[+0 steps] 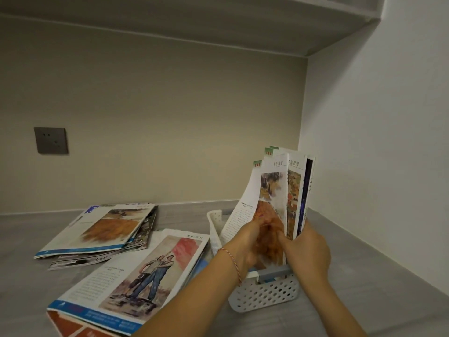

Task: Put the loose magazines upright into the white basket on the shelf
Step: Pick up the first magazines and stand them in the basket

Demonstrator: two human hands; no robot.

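A white perforated basket (267,291) stands on the grey shelf at the right. Several magazines (283,190) stand upright in it, fanned apart at the top. My left hand (245,242), with a red string on its wrist, grips the front magazine with an orange painting. My right hand (307,251) holds the back magazines from the right side. A loose pile of magazines (102,229) lies flat at the left. Another loose pile (136,276), topped by a page with two painted figures, lies nearer me and leans on the basket's left side.
The grey shelf surface (352,276) ends at a white side wall (376,142) just right of the basket. A beige back wall carries a dark power socket (51,140) at the left. An upper shelf board (218,25) runs overhead.
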